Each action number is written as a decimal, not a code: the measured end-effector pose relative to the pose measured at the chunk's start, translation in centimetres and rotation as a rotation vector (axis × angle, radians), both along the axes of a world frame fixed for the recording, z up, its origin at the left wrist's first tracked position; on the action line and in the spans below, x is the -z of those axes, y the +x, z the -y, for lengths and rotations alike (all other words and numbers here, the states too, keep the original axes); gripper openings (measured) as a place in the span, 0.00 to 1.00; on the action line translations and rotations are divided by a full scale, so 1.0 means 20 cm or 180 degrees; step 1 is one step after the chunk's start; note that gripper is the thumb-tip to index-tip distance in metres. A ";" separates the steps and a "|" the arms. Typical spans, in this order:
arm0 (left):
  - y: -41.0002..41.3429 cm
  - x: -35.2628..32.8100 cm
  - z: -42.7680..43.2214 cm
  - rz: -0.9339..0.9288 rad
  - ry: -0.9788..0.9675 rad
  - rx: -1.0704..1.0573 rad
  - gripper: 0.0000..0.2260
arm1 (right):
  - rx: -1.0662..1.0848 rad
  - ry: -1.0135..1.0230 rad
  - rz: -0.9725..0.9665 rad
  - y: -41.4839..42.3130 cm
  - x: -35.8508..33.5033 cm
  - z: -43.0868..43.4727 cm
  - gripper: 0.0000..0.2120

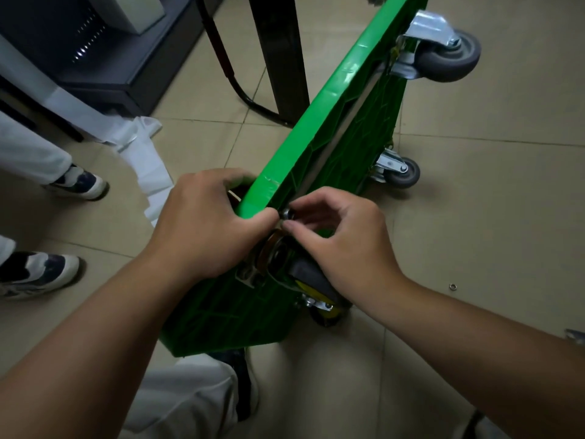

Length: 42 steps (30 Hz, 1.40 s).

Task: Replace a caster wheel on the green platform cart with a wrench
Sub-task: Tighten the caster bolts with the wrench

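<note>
Green platform cart (332,99) was tipped up on its long edge on the tiled floor (474,217), underside facing right. Left hand (205,223) at near corner, grip clamped over the cart's top edge, thumb on the underside, steadying it. Right hand (342,242) just beside it, thumb and forefinger grip pinched together on a small nut (287,213) at the mounting plate of the near caster wheel (311,277). That caster had black tread and a yellow hub and sat under the right palm against the cart underside. Two grey casters (449,57) were on the far end of the underside. One loose washer (452,286) lay on the floor, well apart to the right. No wrench in view. Another person's shoes (76,185) stood at the left edge.

Step, judged: hand-threading a fastener on the caster plate, most likely starting the nut for the new wheel; could not tell turning direction. The other plate bolts were hidden by the hands.

Next move calls for running the nut down by finger, keeping the plate square to the holes, then fetching the wrench to tighten while the left hand holds the cart from tipping. The stray washer may belong on a bolt.
</note>
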<state>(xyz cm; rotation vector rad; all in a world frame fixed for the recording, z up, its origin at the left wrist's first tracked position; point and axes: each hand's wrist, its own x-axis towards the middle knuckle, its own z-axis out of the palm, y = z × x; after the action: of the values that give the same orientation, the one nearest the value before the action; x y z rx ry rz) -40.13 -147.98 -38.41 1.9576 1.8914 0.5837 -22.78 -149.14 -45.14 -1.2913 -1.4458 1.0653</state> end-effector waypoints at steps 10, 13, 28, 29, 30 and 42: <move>-0.04 0.03 -0.04 0.0599 -0.0136 0.0285 0.12 | 0.0083 -0.0063 0.0097 -0.02 0.00 0.01 0.06; -0.04 0.03 -0.03 0.0500 -0.0085 0.0319 0.13 | 0.0166 -0.0096 -0.0039 -0.03 0.00 0.03 0.05; -0.06 0.01 -0.03 0.0305 0.0006 0.0394 0.18 | 0.0088 0.0337 0.0494 -0.01 -0.01 0.02 0.05; -0.05 0.02 -0.03 0.0298 -0.0011 0.0394 0.17 | 0.0097 0.0273 0.0442 -0.01 -0.01 0.02 0.05; -0.05 0.02 -0.03 0.0289 -0.0024 0.0403 0.17 | 0.0119 0.0212 0.0367 -0.01 -0.01 0.03 0.05; -0.04 0.01 -0.03 0.0167 0.0061 0.0417 0.17 | 0.0190 0.0415 0.0608 -0.03 -0.01 0.02 0.05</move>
<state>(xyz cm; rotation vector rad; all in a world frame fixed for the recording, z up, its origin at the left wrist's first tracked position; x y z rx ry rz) -41.02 -147.36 -38.56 2.0393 1.7171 0.6108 -23.37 -149.63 -44.93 -1.3619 -1.5809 0.8120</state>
